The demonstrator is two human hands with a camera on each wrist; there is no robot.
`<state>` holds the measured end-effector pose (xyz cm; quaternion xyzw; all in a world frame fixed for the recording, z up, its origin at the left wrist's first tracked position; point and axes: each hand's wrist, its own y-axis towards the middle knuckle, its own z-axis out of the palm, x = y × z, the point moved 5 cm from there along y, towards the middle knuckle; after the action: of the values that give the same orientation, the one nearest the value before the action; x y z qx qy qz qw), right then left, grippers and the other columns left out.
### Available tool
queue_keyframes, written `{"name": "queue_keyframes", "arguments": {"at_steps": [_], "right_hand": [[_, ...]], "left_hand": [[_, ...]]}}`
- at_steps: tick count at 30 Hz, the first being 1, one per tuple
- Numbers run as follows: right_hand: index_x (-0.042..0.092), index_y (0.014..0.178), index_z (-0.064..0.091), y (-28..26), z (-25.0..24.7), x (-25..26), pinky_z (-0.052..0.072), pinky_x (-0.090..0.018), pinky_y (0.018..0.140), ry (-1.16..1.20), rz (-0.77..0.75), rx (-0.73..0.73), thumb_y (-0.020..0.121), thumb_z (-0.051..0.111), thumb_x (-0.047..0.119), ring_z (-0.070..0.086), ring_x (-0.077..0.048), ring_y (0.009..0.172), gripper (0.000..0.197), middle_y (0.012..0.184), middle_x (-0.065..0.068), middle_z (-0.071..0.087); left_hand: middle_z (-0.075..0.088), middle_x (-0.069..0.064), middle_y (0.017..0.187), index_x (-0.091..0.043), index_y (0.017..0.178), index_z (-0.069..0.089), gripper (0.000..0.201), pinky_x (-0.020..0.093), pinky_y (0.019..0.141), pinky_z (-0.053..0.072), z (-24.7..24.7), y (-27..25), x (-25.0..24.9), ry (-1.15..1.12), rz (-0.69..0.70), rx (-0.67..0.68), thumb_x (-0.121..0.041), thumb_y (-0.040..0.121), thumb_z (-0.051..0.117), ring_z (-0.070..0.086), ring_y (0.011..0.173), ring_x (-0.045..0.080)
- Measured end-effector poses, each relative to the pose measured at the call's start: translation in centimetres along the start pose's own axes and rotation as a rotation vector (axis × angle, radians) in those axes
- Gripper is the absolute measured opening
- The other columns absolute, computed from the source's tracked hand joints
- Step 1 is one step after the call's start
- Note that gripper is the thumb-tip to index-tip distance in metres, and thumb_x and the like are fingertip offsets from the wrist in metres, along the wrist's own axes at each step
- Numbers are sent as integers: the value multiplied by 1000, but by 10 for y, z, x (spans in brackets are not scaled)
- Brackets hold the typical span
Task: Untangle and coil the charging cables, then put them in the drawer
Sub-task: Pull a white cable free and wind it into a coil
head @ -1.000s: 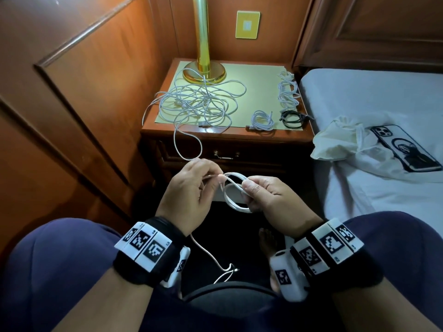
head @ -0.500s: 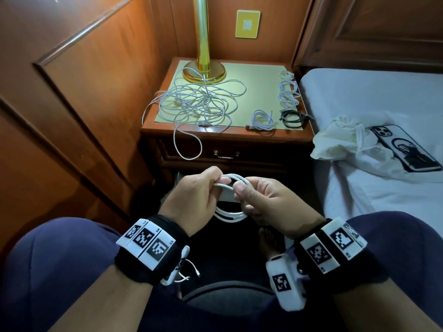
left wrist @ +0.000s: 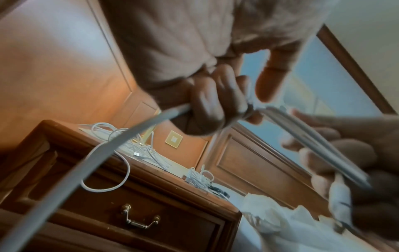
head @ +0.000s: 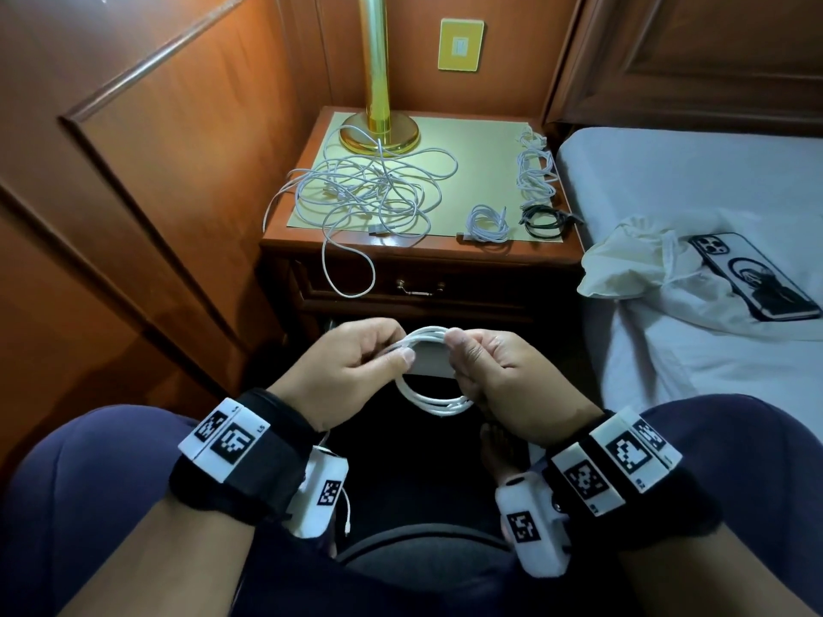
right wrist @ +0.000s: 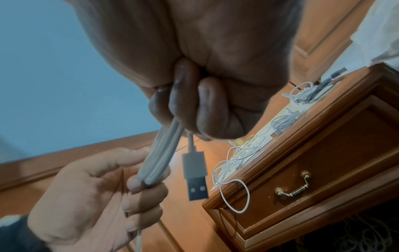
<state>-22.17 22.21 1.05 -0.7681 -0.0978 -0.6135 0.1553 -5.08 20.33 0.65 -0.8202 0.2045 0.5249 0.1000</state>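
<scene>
Cable (head: 434, 396) coiling tighter below nightstand (head: 418, 253): tail shortening since second ago. Left hand (head: 352, 371), right hand (head: 503, 376) both pinching coil. Tangle (head: 369, 193) waiting on nightstand; drawer (head: 418, 289) staying closed.

Where the white cable (head: 434, 400) passes into the left hand (head: 352, 376) and the right hand (head: 503, 376), curled fingers hide it in the head view. Its free end drops behind the left wrist band and is lost from sight. In the left wrist view the strand nearest the lens is a blurred streak that runs off the bottom left corner. The tangled cables (head: 369, 193) on the desk (head: 481, 258) overlap too much to count. The brass lamp (head: 378, 104) is cut off at the top edge.
</scene>
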Motion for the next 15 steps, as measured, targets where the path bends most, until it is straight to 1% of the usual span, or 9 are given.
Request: {"name": "queue_keyframes", "arguments": {"at_steps": [1,2,3,5,6,8,10,12,15], "right_hand": [[16,66,40,0,-2,0,26,-12,40,59,19,-11,107,39,30,29,-1,38,43,48,11,34],[17,66,36,0,-4,1,25,-12,38,109,35,-8,107,37,29,26,0,38,43,48,10,30],[17,67,34,0,-4,1,24,-12,38,137,46,6,107,37,30,25,-1,38,42,49,9,29],[19,65,34,-1,-2,1,24,-15,39,119,45,46,107,36,34,24,-4,39,45,49,7,29],[20,63,35,-1,0,0,24,-16,40,95,37,68,107,37,38,23,-6,41,48,49,6,30],[23,61,36,-2,3,-1,24,-18,42,77,24,98,105,38,45,23,-9,43,49,49,7,31],[23,62,36,-2,1,-2,23,-19,40,120,29,90,101,40,49,22,-9,43,47,50,6,30],[21,65,35,-1,-2,-1,22,-17,38,168,37,68,101,41,50,21,-8,41,47,50,6,29],[18,65,35,0,-1,0,23,-16,38,142,19,69,96,40,47,22,-6,41,43,51,5,30]], "left_hand": [[54,-11,63,-9,86,63,19,16,50,37,-5,-1,1,-82,-8,-41,-25,92,58,46,54,1],[55,-11,65,-9,90,65,12,12,53,38,-12,0,2,-119,-5,-98,-18,93,58,48,56,0],[58,-10,69,-10,93,66,7,12,57,41,-18,0,2,-110,11,-169,-12,94,60,50,60,1],[65,-5,77,-14,95,70,10,17,67,47,-25,-1,2,-63,47,-313,-6,95,64,58,70,6],[69,-3,80,-14,95,72,11,19,70,49,-25,-1,1,-63,47,-374,-5,94,66,63,74,8],[74,-4,86,-15,93,77,10,16,74,50,-22,-2,1,-49,46,-481,-7,90,72,70,84,8],[72,-8,90,-21,90,81,8,11,74,47,-19,-4,1,74,50,-573,-15,83,80,67,87,5],[71,-7,84,-25,87,82,7,15,71,50,-14,-3,6,85,-29,-556,-22,81,83,67,78,7],[77,4,79,-13,87,81,5,28,70,59,3,-3,12,-254,-220,-434,-15,87,76,75,74,18]]}}
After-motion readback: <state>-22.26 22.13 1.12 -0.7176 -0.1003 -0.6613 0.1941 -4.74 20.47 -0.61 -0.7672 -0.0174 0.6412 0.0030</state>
